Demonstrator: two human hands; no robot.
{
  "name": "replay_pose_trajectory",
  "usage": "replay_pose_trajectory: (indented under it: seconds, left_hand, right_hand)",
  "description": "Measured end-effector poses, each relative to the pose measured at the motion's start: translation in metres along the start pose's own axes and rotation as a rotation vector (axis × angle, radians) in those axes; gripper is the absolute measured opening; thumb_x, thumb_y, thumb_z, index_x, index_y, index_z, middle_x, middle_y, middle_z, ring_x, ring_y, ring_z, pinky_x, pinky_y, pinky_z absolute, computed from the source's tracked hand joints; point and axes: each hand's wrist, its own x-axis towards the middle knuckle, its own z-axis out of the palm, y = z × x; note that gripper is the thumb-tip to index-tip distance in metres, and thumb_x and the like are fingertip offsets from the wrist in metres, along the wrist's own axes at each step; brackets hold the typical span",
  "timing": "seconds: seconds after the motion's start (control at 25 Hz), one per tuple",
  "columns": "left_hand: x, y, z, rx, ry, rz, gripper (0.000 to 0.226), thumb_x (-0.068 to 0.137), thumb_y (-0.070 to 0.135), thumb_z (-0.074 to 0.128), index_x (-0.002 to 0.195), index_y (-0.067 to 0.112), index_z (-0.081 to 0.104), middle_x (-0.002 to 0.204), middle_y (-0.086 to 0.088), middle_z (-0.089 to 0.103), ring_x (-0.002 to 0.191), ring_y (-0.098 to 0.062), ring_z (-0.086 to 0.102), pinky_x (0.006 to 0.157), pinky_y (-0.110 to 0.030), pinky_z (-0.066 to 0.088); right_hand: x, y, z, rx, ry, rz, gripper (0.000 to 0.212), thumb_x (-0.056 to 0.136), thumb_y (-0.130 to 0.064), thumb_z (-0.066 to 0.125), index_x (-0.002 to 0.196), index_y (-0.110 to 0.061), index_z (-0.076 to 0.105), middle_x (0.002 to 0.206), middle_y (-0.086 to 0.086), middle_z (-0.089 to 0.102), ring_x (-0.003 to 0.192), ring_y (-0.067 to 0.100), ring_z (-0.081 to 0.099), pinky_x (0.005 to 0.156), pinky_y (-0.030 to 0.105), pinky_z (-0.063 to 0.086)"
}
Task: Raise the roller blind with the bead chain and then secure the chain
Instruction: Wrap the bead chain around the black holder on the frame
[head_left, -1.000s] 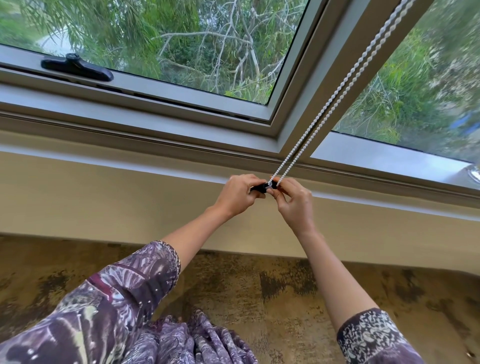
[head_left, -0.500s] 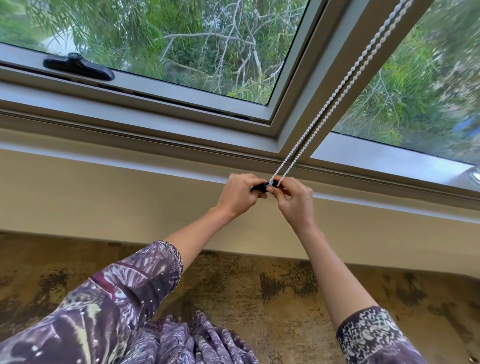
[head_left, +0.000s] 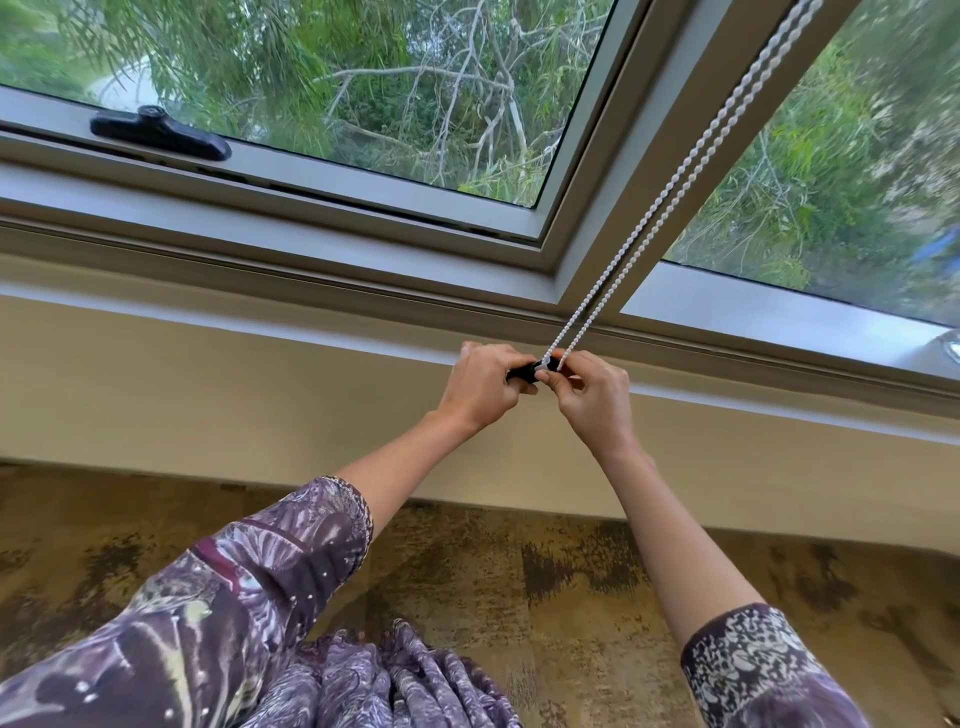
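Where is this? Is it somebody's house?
Probably a room in a home, right by a window. You can see a blind's bead chain hanging down its frame, a black window handle, patterned carpet on the floor, and leafy trees outside the glass.

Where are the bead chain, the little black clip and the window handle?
bead chain (head_left: 670, 192), head view, middle of its two white strands.
black clip (head_left: 522, 372), head view, body showing between the hands.
window handle (head_left: 161, 136), head view, middle of its lever.
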Motion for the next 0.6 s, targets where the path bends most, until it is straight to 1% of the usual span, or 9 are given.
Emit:
replay_pose_trajectory:
  seconds: [0.16, 0.24, 0.32, 0.4, 0.48, 0.6]
  left_hand:
    - [0.0020, 0.0005, -0.0023, 0.003, -0.042, -0.001, 0.019, 0.078, 0.022, 0.073, 0.095, 0.027, 0.075, 0.088, 0.004, 0.074, 0.083, -0.019, 0.065, 0.085, -0.040, 0.041]
    - [0.0034, -0.0002, -0.0044, -0.008, -0.061, 0.003, 0.020, 0.079, 0.020, 0.072, 0.097, 0.029, 0.075, 0.090, 0.006, 0.074, 0.082, -0.017, 0.065, 0.085, -0.038, 0.041]
    - [0.0032, -0.0010, -0.0055, -0.037, -0.059, 0.001, 0.023, 0.078, 0.020, 0.073, 0.098, 0.029, 0.075, 0.090, 0.006, 0.074, 0.082, -0.016, 0.066, 0.085, -0.036, 0.044]
    - [0.0023, -0.0017, -0.0064, -0.066, -0.060, -0.004, 0.024, 0.077, 0.021, 0.075, 0.100, 0.027, 0.075, 0.090, 0.005, 0.075, 0.082, -0.017, 0.067, 0.086, -0.038, 0.047]
    - [0.0014, -0.0027, -0.0068, -0.063, -0.064, 0.000, 0.024, 0.077, 0.021, 0.074, 0.100, 0.025, 0.075, 0.090, 0.004, 0.075, 0.084, -0.017, 0.067, 0.089, -0.042, 0.046]
    - [-0.0009, -0.0023, -0.0045, -0.056, -0.013, 0.003, 0.021, 0.077, 0.018, 0.073, 0.097, 0.022, 0.076, 0.087, 0.002, 0.075, 0.083, -0.018, 0.068, 0.088, -0.045, 0.046]
  right_hand:
    - [-0.0006, 0.0033, -0.0028, 0.020, -0.028, -0.012, 0.015, 0.080, -0.016, 0.073, 0.094, -0.011, 0.072, 0.082, 0.002, 0.071, 0.069, 0.013, 0.062, 0.064, 0.033, 0.054]
    - [0.0004, 0.0026, -0.0030, 0.031, -0.041, -0.022, 0.014, 0.081, -0.013, 0.072, 0.095, -0.010, 0.072, 0.084, 0.002, 0.071, 0.072, 0.014, 0.063, 0.066, 0.035, 0.055]
    - [0.0014, 0.0004, -0.0024, 0.033, -0.040, -0.020, 0.014, 0.082, -0.011, 0.071, 0.096, -0.010, 0.072, 0.085, 0.003, 0.071, 0.073, 0.016, 0.064, 0.067, 0.037, 0.056]
    - [0.0005, -0.0006, -0.0017, 0.042, -0.045, -0.033, 0.014, 0.083, -0.010, 0.070, 0.096, -0.009, 0.071, 0.086, 0.003, 0.071, 0.073, 0.017, 0.064, 0.068, 0.038, 0.056]
    - [-0.0004, -0.0023, -0.0009, 0.039, -0.044, -0.043, 0.013, 0.083, -0.012, 0.069, 0.096, -0.009, 0.071, 0.085, 0.003, 0.070, 0.073, 0.017, 0.063, 0.068, 0.038, 0.056]
    - [0.0020, -0.0061, 0.0014, -0.030, -0.028, -0.032, 0.011, 0.084, -0.019, 0.069, 0.090, -0.011, 0.071, 0.079, 0.003, 0.068, 0.066, 0.017, 0.060, 0.062, 0.036, 0.053]
